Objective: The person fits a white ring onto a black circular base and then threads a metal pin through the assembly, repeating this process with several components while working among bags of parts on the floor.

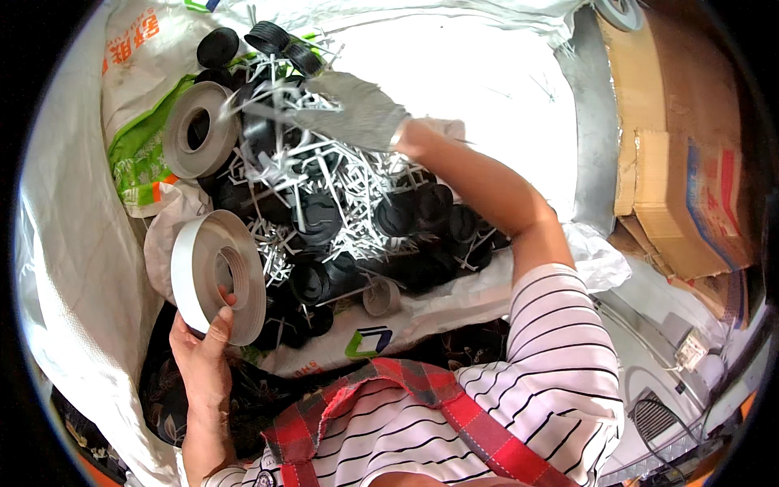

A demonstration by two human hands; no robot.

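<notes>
In my left hand (pixel 203 345) is a round, pale grey plastic ring part (pixel 191 280) with a wide rim and a stepped centre hole. My thumb presses its near face and my fingers reach round the edge. My right hand (pixel 349 109), in a grey glove, is stretched over a heap of thin white plastic sprue pieces (pixel 365 195). Motion smears its fingertips and the white bits beside them, so its grip is unclear. Round black plastic caps (pixel 316 217) lie among the sprue pieces. A second pale grey ring part (pixel 174 138) leans at the heap's left side.
White woven sacking (pixel 73 235) surrounds the heap, with a green printed bag (pixel 146 154) at the left. A small translucent cup-like piece (pixel 380 297) lies at the near edge. Cardboard boxes (pixel 682 195) stand at the right, beyond a grey metal edge (pixel 595 122).
</notes>
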